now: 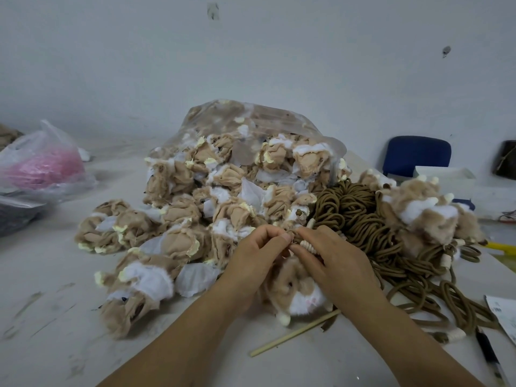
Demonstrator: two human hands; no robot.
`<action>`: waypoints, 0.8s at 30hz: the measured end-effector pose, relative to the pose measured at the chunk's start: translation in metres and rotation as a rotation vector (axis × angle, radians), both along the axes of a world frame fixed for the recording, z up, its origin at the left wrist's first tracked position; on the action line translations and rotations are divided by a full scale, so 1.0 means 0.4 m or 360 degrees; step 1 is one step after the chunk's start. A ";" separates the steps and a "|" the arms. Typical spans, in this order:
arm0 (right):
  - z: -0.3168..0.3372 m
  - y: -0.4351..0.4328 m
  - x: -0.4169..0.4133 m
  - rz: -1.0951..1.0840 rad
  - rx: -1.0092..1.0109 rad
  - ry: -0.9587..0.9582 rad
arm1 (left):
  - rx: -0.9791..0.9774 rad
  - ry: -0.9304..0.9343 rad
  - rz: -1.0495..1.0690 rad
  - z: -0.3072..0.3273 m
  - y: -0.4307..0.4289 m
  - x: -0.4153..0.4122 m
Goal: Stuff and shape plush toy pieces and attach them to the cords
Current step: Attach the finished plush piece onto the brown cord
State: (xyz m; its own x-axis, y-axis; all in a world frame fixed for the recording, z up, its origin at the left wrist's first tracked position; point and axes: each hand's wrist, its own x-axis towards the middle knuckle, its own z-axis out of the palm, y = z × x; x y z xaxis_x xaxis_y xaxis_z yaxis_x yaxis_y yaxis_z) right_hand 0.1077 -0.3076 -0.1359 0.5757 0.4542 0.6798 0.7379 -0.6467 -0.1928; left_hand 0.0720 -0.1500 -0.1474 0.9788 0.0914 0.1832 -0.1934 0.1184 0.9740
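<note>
Pale, scuffed counter (55, 317) lies bare at the near left. In the middle, the left hand (251, 258) and right hand (332, 263) meet fingertip to fingertip, both pinching a cord end (291, 238) beside a ribbed cream bead (309, 247). A stuffed plush toy (293, 289) lies just beneath them. Unstuffed pieces (178, 219) spill leftward from a clear bag (251, 121) behind. Brown cords (360, 216) crowd the right, with finished toys (430, 216) beyond. A thin stick (293, 339) lies near the toy. A pen (487, 350) and paper (505, 314) sit at the right edge.
</note>
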 end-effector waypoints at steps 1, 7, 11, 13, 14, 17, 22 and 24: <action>0.002 0.000 -0.001 -0.0013 -0.0010 -0.0033 | -0.0012 0.0009 -0.0004 0.002 0.000 -0.001; 0.001 -0.007 0.008 0.0145 0.0022 -0.0090 | -0.0038 0.0027 0.0001 0.004 0.005 0.004; 0.004 -0.009 0.010 0.0207 -0.0044 -0.0014 | -0.0082 0.0007 -0.0027 0.005 0.014 0.004; 0.005 -0.012 0.009 0.0198 -0.0062 0.0010 | -0.0092 0.0026 -0.0062 0.005 0.020 0.004; 0.006 -0.014 0.008 0.0191 -0.0064 0.0029 | -0.0122 0.0050 -0.0093 0.006 0.022 0.005; 0.005 -0.016 0.005 0.0197 -0.0033 0.0110 | -0.0306 0.0150 -0.0216 0.012 0.021 0.001; 0.007 -0.005 -0.004 0.0157 -0.0024 0.0176 | -0.0609 0.0236 -0.0380 0.014 0.015 -0.001; 0.010 -0.003 -0.003 0.0132 0.0025 0.0126 | -0.0650 0.0233 -0.0381 0.014 0.013 0.000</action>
